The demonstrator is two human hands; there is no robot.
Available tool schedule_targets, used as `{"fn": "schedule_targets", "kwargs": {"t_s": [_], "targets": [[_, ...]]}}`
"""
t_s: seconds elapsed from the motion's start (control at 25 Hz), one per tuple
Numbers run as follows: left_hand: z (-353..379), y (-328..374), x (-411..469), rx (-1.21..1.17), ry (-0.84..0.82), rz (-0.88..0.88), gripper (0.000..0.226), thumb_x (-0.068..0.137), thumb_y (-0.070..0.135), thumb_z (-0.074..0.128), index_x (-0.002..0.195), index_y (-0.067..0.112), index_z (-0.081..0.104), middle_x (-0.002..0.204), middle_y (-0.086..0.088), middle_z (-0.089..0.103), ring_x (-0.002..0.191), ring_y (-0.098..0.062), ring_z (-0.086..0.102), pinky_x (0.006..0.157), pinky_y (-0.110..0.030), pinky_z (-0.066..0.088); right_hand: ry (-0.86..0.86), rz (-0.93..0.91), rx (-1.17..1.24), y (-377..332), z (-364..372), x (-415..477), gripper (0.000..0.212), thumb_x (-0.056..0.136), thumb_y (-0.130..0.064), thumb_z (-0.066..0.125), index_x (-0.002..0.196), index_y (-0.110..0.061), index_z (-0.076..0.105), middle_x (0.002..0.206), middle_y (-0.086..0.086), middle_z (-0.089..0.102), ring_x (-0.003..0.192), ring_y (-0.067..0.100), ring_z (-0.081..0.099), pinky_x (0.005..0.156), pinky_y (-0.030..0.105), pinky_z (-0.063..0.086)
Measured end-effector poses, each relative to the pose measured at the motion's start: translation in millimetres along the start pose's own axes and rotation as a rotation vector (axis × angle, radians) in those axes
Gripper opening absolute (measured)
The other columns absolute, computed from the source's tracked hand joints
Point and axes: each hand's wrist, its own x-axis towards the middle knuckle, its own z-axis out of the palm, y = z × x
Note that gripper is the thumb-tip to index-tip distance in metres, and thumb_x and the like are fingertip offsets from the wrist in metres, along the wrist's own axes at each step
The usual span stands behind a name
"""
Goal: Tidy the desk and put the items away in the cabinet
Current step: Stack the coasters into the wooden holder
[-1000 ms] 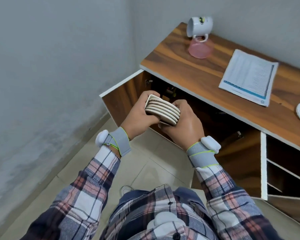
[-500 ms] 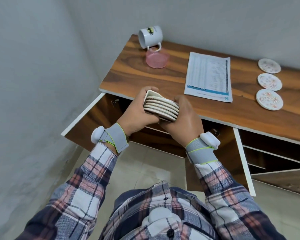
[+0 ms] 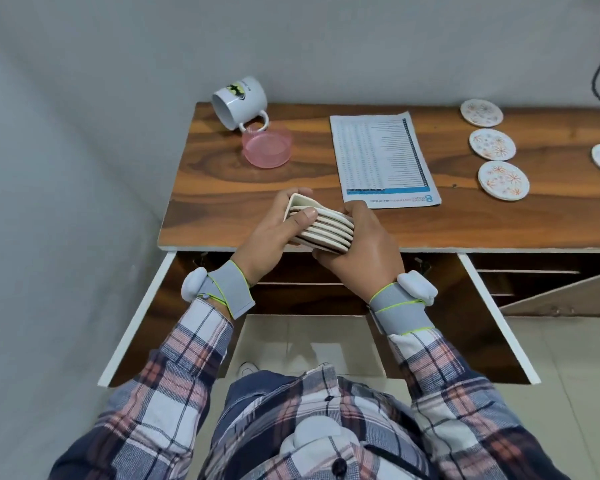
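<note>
The desk (image 3: 222, 188) carries a sheet (image 3: 378, 157), loose coasters (image 3: 503, 180) and a mug (image 3: 240, 100) lying on its side; below it the cabinet (image 3: 305, 296) stands open. My left hand (image 3: 274, 233) and right hand (image 3: 364, 251) both clasp a fanned stack of coasters (image 3: 321, 226) above the desk's front edge. I judge the slanted stack may slip apart if either grip eases, dropping pieces to the floor.

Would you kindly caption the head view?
The left hand and right hand grip a coaster stack over the desk edge, cabinet doors open.
</note>
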Motion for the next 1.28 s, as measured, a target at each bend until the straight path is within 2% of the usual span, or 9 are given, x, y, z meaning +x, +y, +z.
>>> {"fn": "schedule_targets", "kwargs": {"t_s": [0.12,0.24,0.36,0.56,0.76,0.88,1.0,1.12,1.28], "targets": [[-22,-7,7,-0.014,-0.076,0.000,0.047,0.093,0.040,0.054,0.136,0.026,0.041,0.114,0.009,0.058,0.104,-0.007,0.059,0.093,-0.035,0.051,0.025,0.041,-0.020,-14,14,3,0.059,0.067,-0.041,0.079,0.114,-0.028,0.045,0.107,-0.007,0.059,0.090,0.020,0.061,0.066,0.029,0.046],[-45,-12,17,-0.052,-0.175,-0.013,0.057,0.094,0.036,0.058,0.144,0.021,0.035,0.117,0.007,0.056,0.106,-0.008,0.059,0.095,-0.039,0.053,0.066,0.098,-0.037,-26,32,7,0.061,0.067,-0.040,0.080,0.115,-0.026,0.046,0.108,-0.005,0.059,0.089,0.022,0.061,0.067,0.032,0.048],[-54,-14,26,-0.047,-0.242,-0.013,0.056,0.091,0.031,0.057,0.143,0.022,0.035,0.119,0.005,0.054,0.109,-0.013,0.055,0.097,-0.044,0.049,0.110,0.148,-0.047,-32,39,6,0.060,0.066,-0.039,0.080,0.114,-0.027,0.045,0.105,-0.006,0.059,0.086,0.021,0.061,0.066,0.034,0.051],[-57,-20,38,-0.116,-0.397,-0.056,0.052,0.086,0.024,0.050,0.138,0.022,0.040,0.115,0.006,0.056,0.108,-0.015,0.056,0.098,-0.038,0.048,0.177,0.257,-0.049,-34,46,-7,0.058,0.068,-0.040,0.079,0.115,-0.027,0.048,0.105,-0.006,0.060,0.087,0.017,0.061,0.067,0.033,0.051],[-17,-32,38,-0.108,-0.571,-0.095,0.049,0.083,0.020,0.047,0.132,0.020,0.042,0.108,0.003,0.056,0.099,-0.010,0.056,0.090,-0.026,0.047,0.232,0.410,-0.107,-14,37,-42,0.056,0.070,-0.042,0.078,0.117,-0.029,0.050,0.109,-0.008,0.057,0.087,0.021,0.063,0.067,0.034,0.051],[10,-40,34,-0.097,-0.645,-0.115,0.050,0.080,0.016,0.048,0.130,0.017,0.043,0.109,-0.007,0.050,0.100,-0.017,0.052,0.091,-0.033,0.045,0.308,0.455,-0.140,1,32,-67,0.048,0.073,-0.042,0.075,0.115,-0.032,0.053,0.106,-0.008,0.056,0.082,0.023,0.063,0.063,0.035,0.051],[41,-50,30,-0.060,-0.702,-0.122,0.049,0.079,0.012,0.048,0.128,0.013,0.041,0.105,-0.005,0.047,0.096,-0.018,0.048,0.086,-0.032,0.043,0.362,0.513,-0.135,22,27,-89,0.046,0.073,-0.044,0.074,0.112,-0.036,0.052,0.104,-0.010,0.054,0.079,0.020,0.062,0.061,0.033,0.051],[67,-61,29,-0.011,-0.720,-0.165,0.046,0.079,0.011,0.048,0.125,0.013,0.042,0.102,0.000,0.048,0.091,-0.013,0.048,0.080,-0.024,0.043,0.370,0.558,-0.100,48,25,-103,0.045,0.072,-0.045,0.073,0.111,-0.036,0.051,0.103,-0.010,0.054,0.079,0.020,0.062,0.060,0.034,0.052],[90,-76,31,0.049,-0.684,-0.238,0.047,0.078,0.012,0.046,0.126,0.014,0.043,0.103,-0.004,0.048,0.092,-0.017,0.047,0.081,-0.027,0.042,0.328,0.609,-0.030,80,34,-109,0.043,0.073,-0.045,0.070,0.110,-0.035,0.051,0.102,-0.008,0.054,0.078,0.025,0.063,0.060,0.036,0.052]]}}
